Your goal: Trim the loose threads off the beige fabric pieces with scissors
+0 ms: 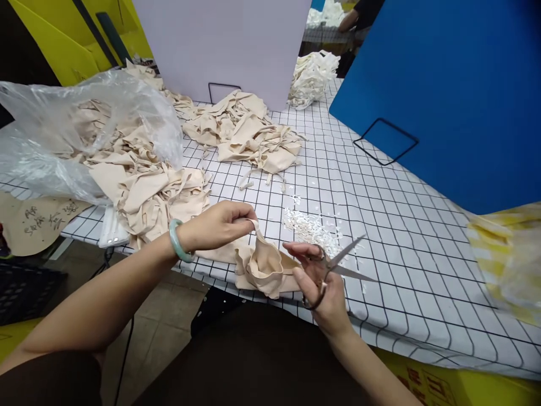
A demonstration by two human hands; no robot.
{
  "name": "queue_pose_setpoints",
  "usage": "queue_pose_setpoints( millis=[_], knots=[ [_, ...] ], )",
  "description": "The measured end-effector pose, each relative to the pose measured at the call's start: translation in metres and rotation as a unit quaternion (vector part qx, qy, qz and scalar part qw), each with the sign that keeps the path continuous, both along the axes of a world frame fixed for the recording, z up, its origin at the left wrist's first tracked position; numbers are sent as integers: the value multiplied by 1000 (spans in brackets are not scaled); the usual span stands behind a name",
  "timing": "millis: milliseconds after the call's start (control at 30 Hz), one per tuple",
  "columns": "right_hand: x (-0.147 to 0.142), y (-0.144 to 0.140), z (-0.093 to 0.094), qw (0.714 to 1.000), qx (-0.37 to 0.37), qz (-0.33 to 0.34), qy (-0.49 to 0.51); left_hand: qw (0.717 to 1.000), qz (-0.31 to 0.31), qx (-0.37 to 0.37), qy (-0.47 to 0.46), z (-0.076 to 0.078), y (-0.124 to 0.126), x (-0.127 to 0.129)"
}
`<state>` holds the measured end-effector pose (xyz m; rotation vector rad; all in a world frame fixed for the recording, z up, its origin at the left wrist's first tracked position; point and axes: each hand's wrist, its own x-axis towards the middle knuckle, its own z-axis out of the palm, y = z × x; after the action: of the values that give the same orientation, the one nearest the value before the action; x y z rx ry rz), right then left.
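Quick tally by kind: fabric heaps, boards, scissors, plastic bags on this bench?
Beige fabric heaps: 2, one spilling from the bag, one further back
White fabric heap: 1
Beige piece held in the left hand: 1
Upright boards: 2, white and blue
Scissors, open, in the right hand: 1
Clear plastic bag: 1
Total: 8

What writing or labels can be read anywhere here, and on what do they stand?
Brown paper sheet under the plastic bag: dark handwritten characters, too blurred to read.
Yellow box edge below the checked tablecloth: reddish printed marks, cut off and unreadable.
The scissors in the right hand, the beige cloth piece in the left hand, and the blue board: no text shows.
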<state>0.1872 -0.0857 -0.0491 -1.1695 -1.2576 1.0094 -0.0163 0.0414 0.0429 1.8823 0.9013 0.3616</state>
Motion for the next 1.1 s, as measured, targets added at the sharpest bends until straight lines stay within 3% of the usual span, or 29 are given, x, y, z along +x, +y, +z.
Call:
queue_pose_setpoints(
  millis=[100,200,267,400,500,600,667,733,833,933,1033,1100],
  knots=[
    [-22,16,0,999,-50,5,-4,998,-4,-58,-10,6,-4,-4],
    [-34,33,4,995,-94,21,29,995,33,-92,11,6,-6,-13],
    [-32,45,11,990,-101,43,86,995,48,-85,26,8,-7,-21],
    [-20,65,34,973,-116,119,159,997,16,-66,26,14,-15,-32],
    [-26,66,39,989,-75,87,91,998,30,-53,35,17,-20,-34],
    [-45,55,29,996,-26,75,-29,997,61,-25,45,16,-19,-36],
    [-52,50,21,995,-32,77,-45,996,69,-6,55,15,-16,-39],
    [-50,52,19,995,-60,82,0,997,44,-9,66,17,-14,-44],
    [-35,68,30,979,-110,106,132,994,-48,-60,82,26,-16,-50],
    [-29,83,42,940,-170,143,259,995,-100,-17,2,32,-24,-48],
    [-50,84,38,891,-224,188,346,986,-51,74,-142,24,-34,-33],
    [-68,79,29,876,-229,197,376,971,3,60,-230,10,-40,-20]
  ],
)
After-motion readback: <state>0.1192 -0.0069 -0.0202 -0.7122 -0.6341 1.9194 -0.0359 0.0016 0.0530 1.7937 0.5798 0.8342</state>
